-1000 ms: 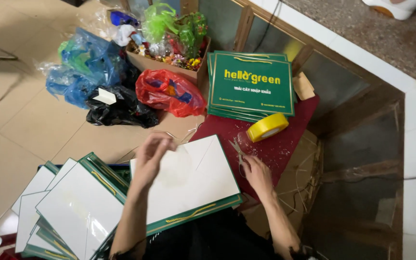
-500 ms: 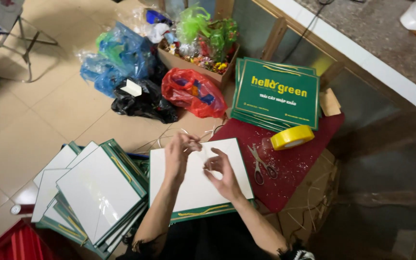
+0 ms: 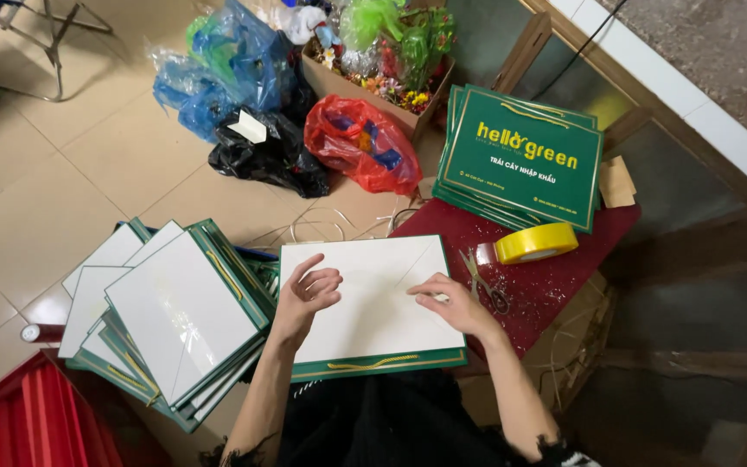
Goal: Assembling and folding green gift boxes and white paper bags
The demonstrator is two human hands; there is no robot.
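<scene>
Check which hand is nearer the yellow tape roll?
Right. The right hand rests on the white sheet, just down-left of the yellow tape roll, with the scissors between. The left hand lies farther off, near the sheet's left edge.

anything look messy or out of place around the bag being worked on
Yes: pale specks are strewn over the red mat around the scissors, and the stack of flat green bags at left is fanned out unevenly rather than squared.

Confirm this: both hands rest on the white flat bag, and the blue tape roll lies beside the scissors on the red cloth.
Not quite. The tape roll is yellow, not blue, as the head view shows. The rest holds: the left hand and right hand rest on the white flat bag, and the roll lies beside the scissors on the red cloth.
</scene>
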